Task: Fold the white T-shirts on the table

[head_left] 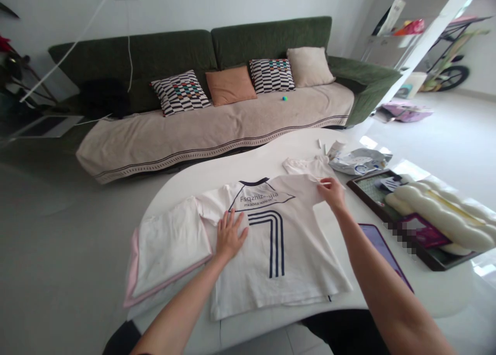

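Observation:
A white T-shirt (306, 241) with dark lettering and a striped number 7 lies spread on the white table (186, 176), its collar away from me. My left hand (231, 235) rests flat on the shirt's left chest, fingers spread. At the right sleeve, my right hand (331, 192) pinches the sleeve's edge between thumb and fingers. To the left is a stack of folded clothes (170, 246), white on top with pink beneath; the shirt's left sleeve reaches its edge. Another white garment (306, 165) lies behind the right shoulder, partly covered.
On the right stand a dark-rimmed tray (391, 216) holding a puffy cream object (442, 205), a tablet-like device (383, 251) and a crumpled silver bag (360, 161). Beyond the table is a green sofa (271, 40) with several cushions.

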{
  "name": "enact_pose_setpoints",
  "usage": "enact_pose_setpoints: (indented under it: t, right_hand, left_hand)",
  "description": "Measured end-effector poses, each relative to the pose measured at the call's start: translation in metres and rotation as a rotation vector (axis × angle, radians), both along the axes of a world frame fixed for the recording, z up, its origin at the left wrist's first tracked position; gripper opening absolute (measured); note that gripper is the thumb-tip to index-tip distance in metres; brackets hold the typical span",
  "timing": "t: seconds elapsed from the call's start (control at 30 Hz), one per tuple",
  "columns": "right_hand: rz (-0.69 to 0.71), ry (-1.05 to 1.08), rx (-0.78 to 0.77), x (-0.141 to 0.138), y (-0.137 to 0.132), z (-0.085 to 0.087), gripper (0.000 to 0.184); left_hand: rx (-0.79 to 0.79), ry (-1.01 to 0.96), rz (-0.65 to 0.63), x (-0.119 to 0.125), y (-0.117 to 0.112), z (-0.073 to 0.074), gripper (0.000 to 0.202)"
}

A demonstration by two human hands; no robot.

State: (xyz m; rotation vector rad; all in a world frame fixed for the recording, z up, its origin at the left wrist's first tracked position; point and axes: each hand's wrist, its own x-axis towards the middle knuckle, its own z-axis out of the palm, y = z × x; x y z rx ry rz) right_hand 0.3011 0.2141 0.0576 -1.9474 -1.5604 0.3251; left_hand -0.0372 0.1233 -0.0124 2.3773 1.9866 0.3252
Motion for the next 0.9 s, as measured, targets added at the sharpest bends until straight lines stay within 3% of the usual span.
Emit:
enact_pose_setpoints:
  t: [0.07, 0.13, 0.3, 0.37, 0.5, 0.63, 0.8, 0.9]
  right_hand:
    - [-0.111, -0.049, 0.035, -0.002, -0.007, -0.004, 0.036]
    - [-0.101, -0.075, 0.058, -0.028, -0.016, -0.013, 0.037]
    - [0.476, -0.331, 0.002, -0.123, -0.021, -0.043, 0.04]
    - [0.474, -0.43, -0.09, -0.14, -0.015, -0.053, 0.044]
    - [0.353, -0.517, -0.245, -0.133, -0.004, -0.069, 0.056]
    - [0.307, -0.555, -0.276, -0.115, 0.004, -0.076, 0.067]
    - [0.322, -0.512, -0.336, -0.112, 0.015, -0.064, 0.072]
    - [0.361, -0.483, -0.332, -0.123, 0.0, -0.048, 0.071]
  left_hand:
    - [0.004, -0.005, 0.0, 0.0, 0.0, 0.001, 0.053]
    - [0.007, -0.012, -0.001, 0.0, -0.001, 0.002, 0.053]
    - [0.003, -0.02, 0.004, 0.001, -0.001, 0.003, 0.053]
    - [-0.001, -0.015, 0.005, 0.001, -0.001, 0.002, 0.053]
    - [0.001, 0.001, 0.003, 0.0, -0.002, 0.002, 0.054]
    - [-0.006, 0.018, -0.011, 0.002, -0.003, 0.004, 0.055]
    - [-0.024, 0.03, -0.008, 0.004, -0.003, 0.006, 0.056]
    - [-0.051, 0.025, 0.011, 0.009, -0.007, 0.003, 0.057]
